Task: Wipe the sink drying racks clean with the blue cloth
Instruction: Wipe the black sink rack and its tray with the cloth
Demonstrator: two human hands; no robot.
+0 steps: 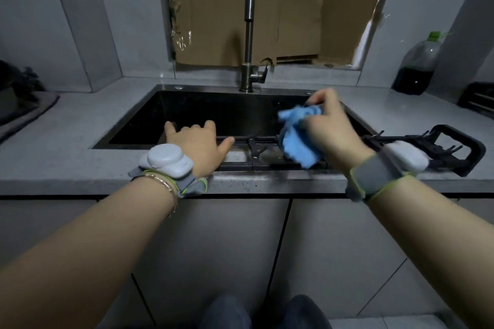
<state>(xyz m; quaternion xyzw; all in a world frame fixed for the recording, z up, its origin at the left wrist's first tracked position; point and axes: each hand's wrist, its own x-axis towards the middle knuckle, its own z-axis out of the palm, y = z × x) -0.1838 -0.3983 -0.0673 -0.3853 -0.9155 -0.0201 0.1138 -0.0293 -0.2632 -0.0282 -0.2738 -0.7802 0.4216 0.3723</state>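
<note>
Your right hand [326,125] clamps blue cloth [295,141]; left hand [197,141] grips drying rack [258,153], sink [213,109] 6 o'clock. Loosen grip: rack may drop in.

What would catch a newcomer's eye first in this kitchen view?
The bright blue cloth, gripped in the right hand over the dark sink, stands out first. Next, the tall faucet at centre against cardboard, and the left hand holding the black drying rack at the sink's near edge.

Grey tiled walls [80,21] in dim light, with brown cardboard [240,8] covering the window at 12 o'clock. Pale speckled counter [80,115] over grey cabinet doors [213,235]; dark-filled plastic bottle [417,67] at 2 o'clock.
</note>
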